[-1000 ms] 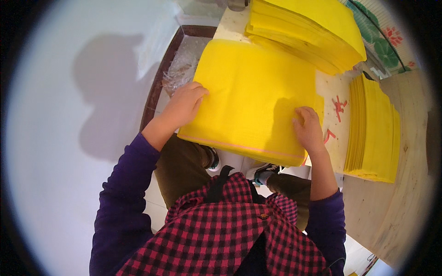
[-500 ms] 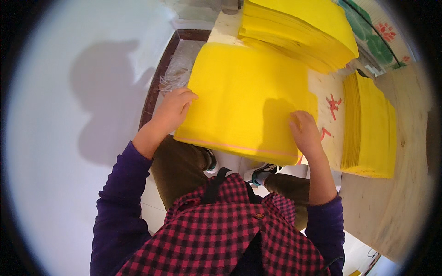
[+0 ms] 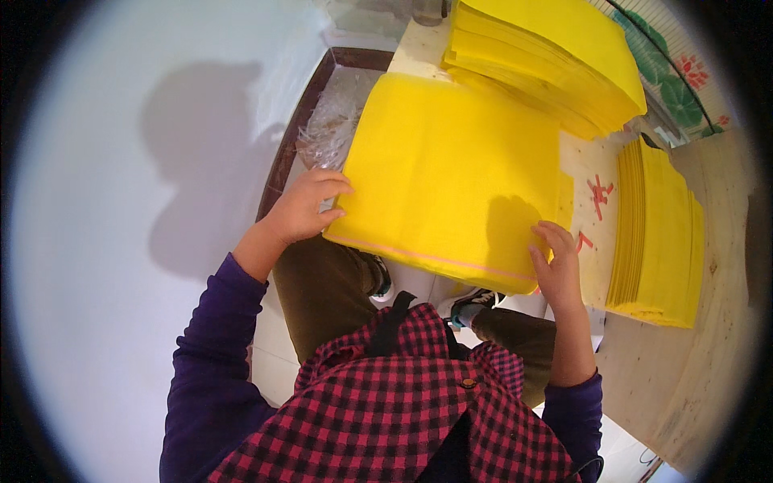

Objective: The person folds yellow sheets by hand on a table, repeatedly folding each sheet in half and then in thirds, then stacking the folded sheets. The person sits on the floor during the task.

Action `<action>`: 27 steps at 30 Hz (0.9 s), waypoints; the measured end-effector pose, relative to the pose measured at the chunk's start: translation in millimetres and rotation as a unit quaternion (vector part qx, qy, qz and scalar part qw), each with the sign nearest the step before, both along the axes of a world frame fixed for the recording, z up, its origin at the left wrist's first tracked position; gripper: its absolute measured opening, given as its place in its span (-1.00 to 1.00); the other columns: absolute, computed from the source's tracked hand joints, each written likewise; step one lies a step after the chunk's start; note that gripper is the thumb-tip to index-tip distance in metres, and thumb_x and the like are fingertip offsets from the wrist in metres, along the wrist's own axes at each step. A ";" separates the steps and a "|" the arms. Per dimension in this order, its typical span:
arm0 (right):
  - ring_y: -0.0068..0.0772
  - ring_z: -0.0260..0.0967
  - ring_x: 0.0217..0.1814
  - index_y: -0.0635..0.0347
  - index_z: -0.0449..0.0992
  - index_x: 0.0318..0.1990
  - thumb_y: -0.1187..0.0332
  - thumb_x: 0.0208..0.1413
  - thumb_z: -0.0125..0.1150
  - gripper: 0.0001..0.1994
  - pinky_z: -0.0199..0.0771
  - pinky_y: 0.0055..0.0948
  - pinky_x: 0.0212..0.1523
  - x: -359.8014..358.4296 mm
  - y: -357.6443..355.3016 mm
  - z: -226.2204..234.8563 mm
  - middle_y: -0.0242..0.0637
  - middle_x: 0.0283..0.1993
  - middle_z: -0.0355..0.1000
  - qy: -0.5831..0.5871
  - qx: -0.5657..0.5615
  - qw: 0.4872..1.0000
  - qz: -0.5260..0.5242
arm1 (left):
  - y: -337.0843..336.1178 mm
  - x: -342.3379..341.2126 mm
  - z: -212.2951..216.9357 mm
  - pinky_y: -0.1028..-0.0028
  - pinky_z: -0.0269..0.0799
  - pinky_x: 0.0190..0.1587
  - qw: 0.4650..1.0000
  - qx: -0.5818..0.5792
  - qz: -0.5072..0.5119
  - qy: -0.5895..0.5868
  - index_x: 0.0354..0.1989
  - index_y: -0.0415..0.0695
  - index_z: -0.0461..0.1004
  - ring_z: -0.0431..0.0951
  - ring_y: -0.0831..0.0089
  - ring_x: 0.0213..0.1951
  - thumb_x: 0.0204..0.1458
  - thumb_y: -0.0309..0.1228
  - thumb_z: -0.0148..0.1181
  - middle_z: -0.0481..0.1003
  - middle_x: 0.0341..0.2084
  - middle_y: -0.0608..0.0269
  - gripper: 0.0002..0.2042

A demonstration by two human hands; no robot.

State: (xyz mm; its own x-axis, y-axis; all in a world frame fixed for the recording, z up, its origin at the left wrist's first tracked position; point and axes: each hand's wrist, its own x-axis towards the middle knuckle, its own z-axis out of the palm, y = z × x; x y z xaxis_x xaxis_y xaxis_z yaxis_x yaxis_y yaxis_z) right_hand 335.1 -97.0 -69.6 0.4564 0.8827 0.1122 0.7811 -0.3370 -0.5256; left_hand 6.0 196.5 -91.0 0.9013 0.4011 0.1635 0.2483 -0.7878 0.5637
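Note:
A stack of yellow, cloth-like sheets (image 3: 451, 169), with a pink line along its near edge, lies flat in front of me. At its left edge, close to the near corner, is my left hand (image 3: 310, 205), its thumb apart from the bent fingers. My right hand (image 3: 557, 270) is at the opposite edge, near the other corner, thumb and fingers likewise spread. Neither hand visibly pinches the material. My own shadow darkens the sheets beside the right hand.
A thick pile of yellow sheets (image 3: 547, 60) stands behind the stack, and another pile (image 3: 656, 233) is at the right on the wooden board (image 3: 596, 153), which bears red marks. Crumpled clear plastic (image 3: 326, 133) lies at the left by the white wall (image 3: 105, 241).
Both hands have slid along the side edges toward the near corners, and their thumbs have come further away from the fingers. The whole view has shifted slightly, so things appear further right.

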 end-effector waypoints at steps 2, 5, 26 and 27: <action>0.01 0.29 0.14 0.27 0.48 -0.09 0.49 -0.02 0.22 -0.71 0.28 -0.22 0.18 -3.7 -7.8 1.3 -0.05 0.05 0.39 0.008 0.014 1.000 -0.008 | 0.3 -0.7 -4.0 0.24 0.30 0.09 1.000 0.002 -0.004 -0.006 -0.19 -0.14 0.52 0.41 0.11 0.00 -0.19 -0.51 0.29 0.47 -0.10 0.14 -0.70; -0.01 0.30 0.15 0.27 0.49 -0.10 0.50 -0.01 0.21 -0.73 0.28 -0.24 0.18 -8.4 -16.8 3.6 -0.06 0.04 0.40 0.020 0.017 0.999 -0.038 | 2.8 -1.3 -8.7 0.24 0.31 0.07 0.999 0.034 -0.015 -0.006 -0.23 -0.15 0.53 0.42 0.11 -0.01 -0.16 -0.50 0.28 0.48 -0.12 0.14 -0.75; -0.12 0.34 0.12 0.24 0.51 -0.16 0.58 -0.01 0.20 -0.78 0.29 -0.30 0.16 -5.0 -38.8 -6.6 -0.11 -0.03 0.46 0.063 0.086 0.989 -0.101 | -6.6 -9.2 -15.4 0.27 0.39 -0.01 0.997 0.068 -0.002 -0.046 -0.33 -0.20 0.53 0.48 0.11 -0.10 -0.08 -0.54 0.21 0.51 -0.18 0.11 -0.88; -0.12 0.35 0.12 0.24 0.51 -0.17 0.58 -0.02 0.20 -0.78 0.29 -0.30 0.16 -1.6 -37.9 -8.1 -0.11 -0.03 0.46 0.069 0.092 0.987 -0.110 | -6.7 -8.9 -15.4 0.27 0.39 -0.01 0.997 0.063 0.001 -0.045 -0.33 -0.20 0.53 0.48 0.11 -0.09 -0.08 -0.54 0.21 0.51 -0.18 0.10 -0.88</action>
